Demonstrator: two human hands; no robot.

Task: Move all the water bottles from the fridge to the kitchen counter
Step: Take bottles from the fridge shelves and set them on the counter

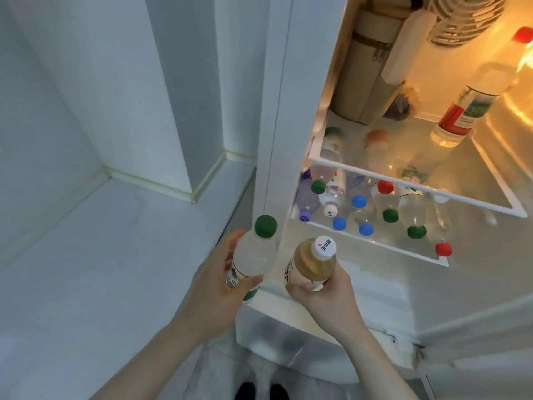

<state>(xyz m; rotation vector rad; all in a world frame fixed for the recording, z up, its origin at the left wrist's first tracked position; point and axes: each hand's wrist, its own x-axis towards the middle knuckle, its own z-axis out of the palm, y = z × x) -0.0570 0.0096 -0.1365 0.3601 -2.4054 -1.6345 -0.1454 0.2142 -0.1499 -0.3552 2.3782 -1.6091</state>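
Head view. Fridge (277,116) open, lit inside. Left hand (222,281) grips a green-capped bottle (253,255) just outside the fridge's left edge, above the counter (86,269). Right hand (326,295) grips a white-capped bottle (313,264) in front of the fridge's lower shelf (375,243). More bottles (389,209) stand on that shelf; one red-capped bottle (473,105) leans on the upper shelf.

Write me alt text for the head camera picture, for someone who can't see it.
A person's left hand holds a green-capped bottle and the right hand a white-capped bottle in front of an open fridge. More bottles lie on a lower shelf; the white counter is at left.
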